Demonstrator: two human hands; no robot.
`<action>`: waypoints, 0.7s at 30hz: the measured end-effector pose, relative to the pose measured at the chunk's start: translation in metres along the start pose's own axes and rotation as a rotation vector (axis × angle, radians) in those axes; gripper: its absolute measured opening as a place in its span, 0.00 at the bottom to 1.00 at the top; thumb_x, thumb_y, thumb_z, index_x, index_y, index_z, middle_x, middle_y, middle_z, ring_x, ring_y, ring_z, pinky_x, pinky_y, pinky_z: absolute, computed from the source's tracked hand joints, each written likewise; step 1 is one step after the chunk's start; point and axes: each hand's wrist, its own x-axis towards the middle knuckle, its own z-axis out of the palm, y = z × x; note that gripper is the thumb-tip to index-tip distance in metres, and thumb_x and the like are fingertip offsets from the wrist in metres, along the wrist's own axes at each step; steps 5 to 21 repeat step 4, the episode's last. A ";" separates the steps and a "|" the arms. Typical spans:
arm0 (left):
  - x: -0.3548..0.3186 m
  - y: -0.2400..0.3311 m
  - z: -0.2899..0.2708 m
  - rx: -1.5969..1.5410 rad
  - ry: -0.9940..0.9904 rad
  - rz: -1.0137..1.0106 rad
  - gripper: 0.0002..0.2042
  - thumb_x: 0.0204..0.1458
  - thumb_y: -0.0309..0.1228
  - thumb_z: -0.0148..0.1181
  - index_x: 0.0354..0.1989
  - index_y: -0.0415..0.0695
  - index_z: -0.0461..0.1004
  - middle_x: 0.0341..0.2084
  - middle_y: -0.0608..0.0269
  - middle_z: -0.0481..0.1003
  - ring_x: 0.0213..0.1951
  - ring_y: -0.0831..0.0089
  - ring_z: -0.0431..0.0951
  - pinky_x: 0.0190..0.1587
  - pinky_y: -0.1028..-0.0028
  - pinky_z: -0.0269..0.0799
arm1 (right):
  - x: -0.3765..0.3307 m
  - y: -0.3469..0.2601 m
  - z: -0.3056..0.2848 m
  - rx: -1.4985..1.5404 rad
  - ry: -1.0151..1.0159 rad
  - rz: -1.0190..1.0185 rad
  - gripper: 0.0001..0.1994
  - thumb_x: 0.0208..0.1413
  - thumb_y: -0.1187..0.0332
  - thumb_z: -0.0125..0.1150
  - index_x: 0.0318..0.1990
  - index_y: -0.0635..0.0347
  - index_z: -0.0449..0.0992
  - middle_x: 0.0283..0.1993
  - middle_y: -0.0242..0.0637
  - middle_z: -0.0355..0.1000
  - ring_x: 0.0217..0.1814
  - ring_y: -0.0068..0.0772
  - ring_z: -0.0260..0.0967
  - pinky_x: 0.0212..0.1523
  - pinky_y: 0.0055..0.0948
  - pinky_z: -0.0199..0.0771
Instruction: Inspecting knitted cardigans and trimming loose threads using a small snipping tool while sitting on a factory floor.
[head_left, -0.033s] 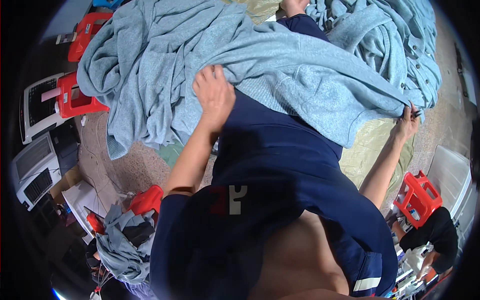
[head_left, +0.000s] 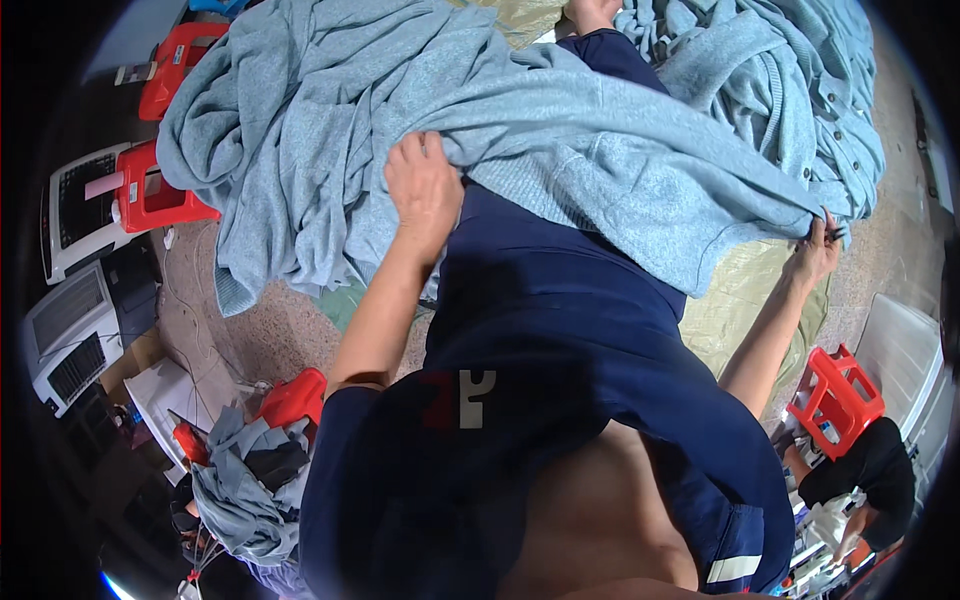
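**Light blue garment stretched between two hands**

The light blue knit garment (head_left: 600,170) lies across the centre of the frame, over the person's dark blue lap (head_left: 560,300), with more blue fabric heaped at upper left and upper right.

Risk: the right hand (head_left: 815,250) grips only a corner. If tension rises, that edge is likely to slip free and the cloth would sag onto the floor (head_left: 290,340). Loose folds at upper left could also snag on the red stool (head_left: 160,195).

Pose: the left hand (head_left: 425,190), centre frame, rests palm down with fingers curled into the fabric, arm extended upward. The right hand, at right edge, pinches the garment's corner between closed fingertips, arm nearly straight.
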 end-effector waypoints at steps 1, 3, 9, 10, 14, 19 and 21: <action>0.002 -0.009 0.000 -0.071 -0.073 -0.020 0.16 0.41 0.22 0.55 0.42 0.40 0.70 0.39 0.51 0.69 0.42 0.52 0.71 0.42 0.63 0.68 | 0.003 0.000 -0.013 -0.050 0.045 0.019 0.10 0.56 0.78 0.56 0.45 0.67 0.75 0.38 0.34 0.74 0.35 0.21 0.69 0.32 0.19 0.67; 0.010 -0.044 -0.012 -0.272 -0.189 0.019 0.15 0.42 0.20 0.53 0.41 0.43 0.70 0.39 0.49 0.70 0.42 0.49 0.72 0.41 0.64 0.71 | 0.003 0.000 -0.013 0.023 0.090 -0.004 0.11 0.55 0.78 0.54 0.46 0.66 0.75 0.37 0.37 0.74 0.30 0.23 0.70 0.23 0.18 0.65; 0.016 -0.065 -0.025 -0.425 -0.195 0.045 0.15 0.42 0.20 0.54 0.41 0.45 0.70 0.43 0.49 0.71 0.45 0.49 0.72 0.44 0.64 0.71 | 0.002 0.003 -0.009 0.031 0.085 0.001 0.11 0.55 0.78 0.54 0.46 0.66 0.75 0.37 0.37 0.74 0.30 0.23 0.70 0.23 0.18 0.65; 0.016 -0.065 -0.025 -0.425 -0.195 0.045 0.15 0.42 0.20 0.54 0.41 0.45 0.70 0.43 0.49 0.71 0.45 0.49 0.72 0.44 0.64 0.71 | 0.002 0.003 -0.009 0.031 0.085 0.001 0.11 0.55 0.78 0.54 0.46 0.66 0.75 0.37 0.37 0.74 0.30 0.23 0.70 0.23 0.18 0.65; 0.016 -0.065 -0.025 -0.425 -0.195 0.045 0.15 0.42 0.20 0.54 0.41 0.45 0.70 0.43 0.49 0.71 0.45 0.49 0.72 0.44 0.64 0.71 | 0.002 0.003 -0.009 0.031 0.085 0.001 0.11 0.55 0.78 0.54 0.46 0.66 0.75 0.37 0.37 0.74 0.30 0.23 0.70 0.23 0.18 0.65; 0.016 -0.065 -0.025 -0.425 -0.195 0.045 0.15 0.42 0.20 0.54 0.41 0.45 0.70 0.43 0.49 0.71 0.45 0.49 0.72 0.44 0.64 0.71 | 0.002 0.003 -0.009 0.031 0.085 0.001 0.11 0.55 0.78 0.54 0.46 0.66 0.75 0.37 0.37 0.74 0.30 0.23 0.70 0.23 0.18 0.65; 0.016 -0.065 -0.025 -0.425 -0.195 0.045 0.15 0.42 0.20 0.54 0.41 0.45 0.70 0.43 0.49 0.71 0.45 0.49 0.72 0.44 0.64 0.71 | 0.002 0.003 -0.009 0.031 0.085 0.001 0.11 0.55 0.78 0.54 0.46 0.66 0.75 0.37 0.37 0.74 0.30 0.23 0.70 0.23 0.18 0.65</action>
